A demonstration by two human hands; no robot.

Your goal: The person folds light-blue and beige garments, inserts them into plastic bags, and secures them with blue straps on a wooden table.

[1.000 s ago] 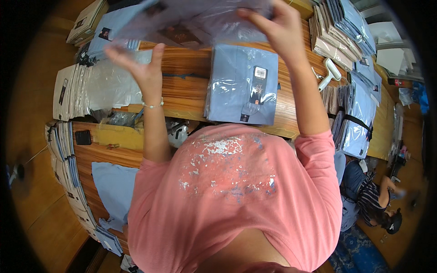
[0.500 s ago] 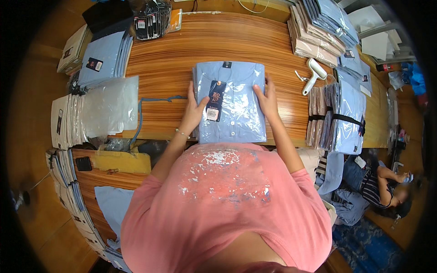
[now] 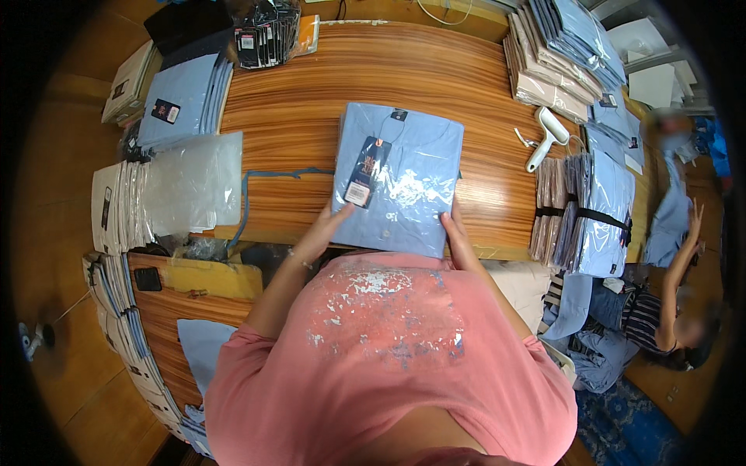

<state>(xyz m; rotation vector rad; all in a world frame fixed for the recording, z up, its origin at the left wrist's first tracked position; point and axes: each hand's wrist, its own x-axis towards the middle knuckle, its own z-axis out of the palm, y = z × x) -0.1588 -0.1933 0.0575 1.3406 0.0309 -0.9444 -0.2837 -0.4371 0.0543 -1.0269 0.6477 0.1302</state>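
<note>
A folded light blue shirt (image 3: 420, 167) in a clear plastic bag lies in front of me, turned slightly clockwise, on top of what looks like a small stack. A dark hang tag (image 3: 368, 167) shows through the plastic on its left half. My left hand (image 3: 326, 229) grips the lower left corner, its thumb near the tag's lower end. At the lower right edge my right hand (image 3: 460, 239) has its thumb on the plastic. The other fingers of both hands are mostly hidden under or behind the bagged shirt.
Bagged shirts in a strapped bundle (image 3: 606, 210) and a white lint roller (image 3: 548, 138) lie at right. At left are clear plastic bags (image 3: 198, 182) and blue shirts (image 3: 180, 97). A blue cord (image 3: 287, 172) crosses the table (image 3: 373, 62). A person (image 3: 657, 311) sits at far right.
My hands have slid from the sides down to the lower corners of the bagged shirt, which has turned slightly clockwise. At far right, the person has raised an arm beside a blue garment.
</note>
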